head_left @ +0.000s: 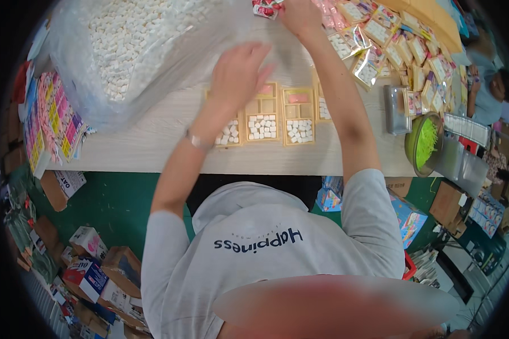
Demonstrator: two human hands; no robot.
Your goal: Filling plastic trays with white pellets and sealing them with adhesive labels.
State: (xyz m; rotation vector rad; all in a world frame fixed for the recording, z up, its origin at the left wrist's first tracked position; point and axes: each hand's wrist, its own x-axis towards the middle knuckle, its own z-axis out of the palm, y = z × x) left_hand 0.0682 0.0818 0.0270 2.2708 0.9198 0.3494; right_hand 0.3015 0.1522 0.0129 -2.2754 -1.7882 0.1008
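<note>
My left hand (pixel 240 73) hovers above the row of shallow trays, fingers stretched out and holding nothing I can see. Below it stand yellow-edged trays with small white marshmallow-like pieces in their near compartments, among them a middle tray (pixel 262 127) and a tray to its right (pixel 298 131). That right tray also has a pink piece (pixel 297 98) in its far part. At the top edge my right hand (pixel 301 18) has its fingertips closed on a small red packet (pixel 267 8); part of this hand is cut off. My right forearm partly covers another tray (pixel 323 107).
A large clear plastic bag (pixel 152 85) of white pieces lies at the left, beside colourful printed sheets (pixel 56 113). Wrapped filled trays (pixel 398 51) pile up at the far right. Nearer stand a clear container (pixel 398 110) and a bowl of green shreds (pixel 426 144). Cartons (pixel 121 268) crowd the floor.
</note>
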